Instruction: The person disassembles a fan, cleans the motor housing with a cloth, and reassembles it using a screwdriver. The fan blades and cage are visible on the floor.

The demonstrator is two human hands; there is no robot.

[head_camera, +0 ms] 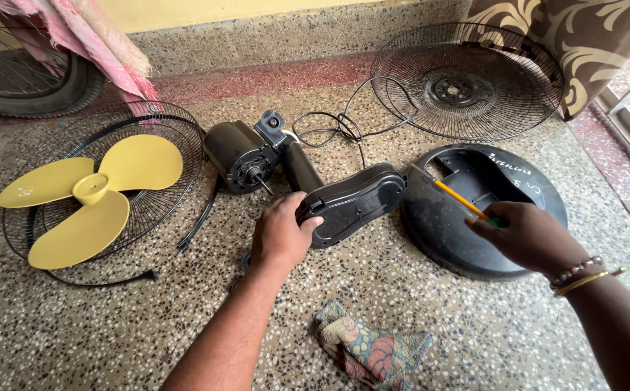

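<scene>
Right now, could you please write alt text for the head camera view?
A person's left hand grips a black oval fan housing on a speckled floor, while the right hand holds a yellow screwdriver over the round black base. Yellow blades lie on a wire guard at left.

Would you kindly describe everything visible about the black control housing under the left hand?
The control housing is a long, rounded black shell that looks like plastic, lying flat on the speckled floor. Ribs and small holes mark its surface. One end joins the black neck leading to the motor; the other meets the round base. The left hand grips its near end with the fingers.
</scene>
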